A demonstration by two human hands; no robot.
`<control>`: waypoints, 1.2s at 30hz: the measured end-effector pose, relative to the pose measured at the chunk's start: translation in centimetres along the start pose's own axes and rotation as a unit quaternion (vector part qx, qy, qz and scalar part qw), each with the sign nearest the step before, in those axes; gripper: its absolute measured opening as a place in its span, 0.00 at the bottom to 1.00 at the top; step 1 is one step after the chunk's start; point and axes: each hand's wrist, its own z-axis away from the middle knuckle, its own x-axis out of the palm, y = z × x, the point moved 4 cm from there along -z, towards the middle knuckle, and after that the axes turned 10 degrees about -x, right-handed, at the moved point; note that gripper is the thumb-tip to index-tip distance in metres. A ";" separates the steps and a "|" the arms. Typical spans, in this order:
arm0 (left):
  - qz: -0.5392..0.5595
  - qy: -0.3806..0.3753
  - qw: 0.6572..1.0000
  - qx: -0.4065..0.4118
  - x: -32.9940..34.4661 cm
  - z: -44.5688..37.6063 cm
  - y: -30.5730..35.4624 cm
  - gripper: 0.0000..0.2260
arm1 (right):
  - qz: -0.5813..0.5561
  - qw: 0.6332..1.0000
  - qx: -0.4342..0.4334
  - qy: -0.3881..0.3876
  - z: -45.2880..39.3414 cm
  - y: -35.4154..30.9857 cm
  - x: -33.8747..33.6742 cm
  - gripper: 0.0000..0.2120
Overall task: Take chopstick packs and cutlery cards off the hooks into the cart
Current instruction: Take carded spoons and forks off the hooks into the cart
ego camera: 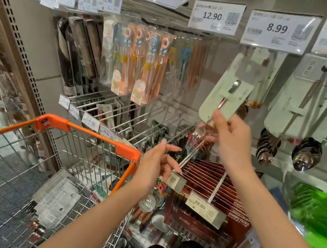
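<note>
Two hands up at the hook rack, head view: right hand pinches the lower end of a pale cutlery card holding a fork, card tilted and just under the 12.90 price tag. Left hand has its fingers loosely spread, touching a bare hook rod, holding nothing. Cart, orange-rimmed, sits lower left with packs lying inside.

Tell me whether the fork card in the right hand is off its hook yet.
Cannot tell. The right hand pinches the fork card low down, tilted, but its top end is blurred against the rack.
</note>
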 end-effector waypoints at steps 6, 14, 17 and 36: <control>-0.012 0.008 1.000 -0.002 -0.1 0.0 0.0 0.20 | 0.068 0.995 -0.075 0.024 -2.2 -2.4 -2.2 0.11; -0.006 0.007 1.000 -0.019 -0.1 0.0 -0.2 0.20 | 0.143 0.982 -0.106 0.068 -3.4 -2.0 -3.7 0.21; -0.002 0.006 1.000 -0.021 -0.1 0.0 -0.2 0.20 | 0.146 0.978 -0.124 0.083 -3.3 -1.7 -3.9 0.23; 0.037 0.009 0.999 -0.013 -0.5 -0.6 -0.3 0.27 | 0.107 0.981 -0.106 0.124 -3.0 -0.2 -3.1 0.14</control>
